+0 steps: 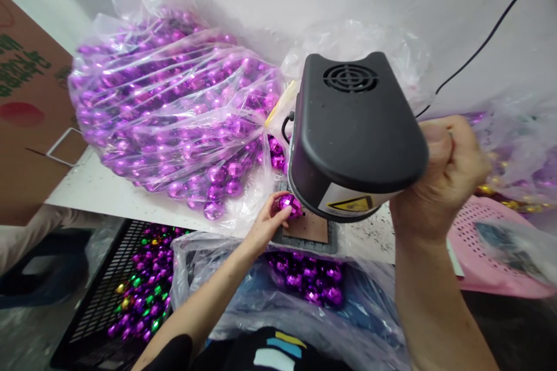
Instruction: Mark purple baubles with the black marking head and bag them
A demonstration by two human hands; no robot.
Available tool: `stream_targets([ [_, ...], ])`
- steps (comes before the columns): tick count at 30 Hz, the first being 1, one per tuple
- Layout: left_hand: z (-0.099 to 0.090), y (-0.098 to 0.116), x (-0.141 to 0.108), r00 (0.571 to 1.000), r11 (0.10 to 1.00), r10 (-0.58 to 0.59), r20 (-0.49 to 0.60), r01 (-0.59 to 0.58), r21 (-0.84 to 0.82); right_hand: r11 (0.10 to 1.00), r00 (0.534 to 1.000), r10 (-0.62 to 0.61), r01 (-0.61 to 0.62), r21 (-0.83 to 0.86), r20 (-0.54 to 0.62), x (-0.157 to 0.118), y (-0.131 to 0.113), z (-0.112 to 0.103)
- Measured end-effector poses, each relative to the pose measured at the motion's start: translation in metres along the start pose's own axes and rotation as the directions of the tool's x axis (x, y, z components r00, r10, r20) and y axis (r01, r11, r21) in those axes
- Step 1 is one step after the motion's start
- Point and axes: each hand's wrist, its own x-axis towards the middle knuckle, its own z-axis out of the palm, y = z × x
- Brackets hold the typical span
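Note:
My left hand (270, 217) pinches a shiny purple faceted ball (290, 205) between thumb and fingers. The ball is over a brown board (307, 228) on a dark grey base plate (333, 237), just below a black machine (354, 127) with a round vent and a yellow warning label (350, 204). At the machine's right side my right hand (450, 171) is closed in a fist; what its fingers wrap round is hidden behind the machine. More purple balls (277, 153) lie behind the plate. Below the table edge, an open plastic bag (369, 295) contains further purple balls (308, 281).
A large tied clear bag of purple balls (174, 110) fills the table's left side. A black crate (82, 313) with small coloured balls stands lower left, near a cardboard box (35, 110). A pink basket (478, 249) is at right. A black cable (491, 37) runs along the wall.

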Motion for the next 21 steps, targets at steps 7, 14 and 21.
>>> stream_targets([
  [7, 0.011, -0.019, -0.001, 0.962, 0.855, 0.267, 0.052, -0.262, 0.449, 1.0, 1.0, -0.002, 0.002, -0.012, 0.01, 0.0, -0.002, -0.001],
  [14, 0.023, -0.017, -0.003, 0.895, 0.572, 0.411, 0.171, -0.4, 0.716, 0.999, 1.0, -0.021, 0.022, -0.04, 0.008, 0.0, -0.003, -0.002],
  [21, 0.038, -0.012, 0.006, 0.935, 0.54, 0.339, 0.108, -0.287, 0.791, 0.996, 1.0, -0.024, 0.024, -0.084, -0.005, 0.001, -0.006, -0.002],
])
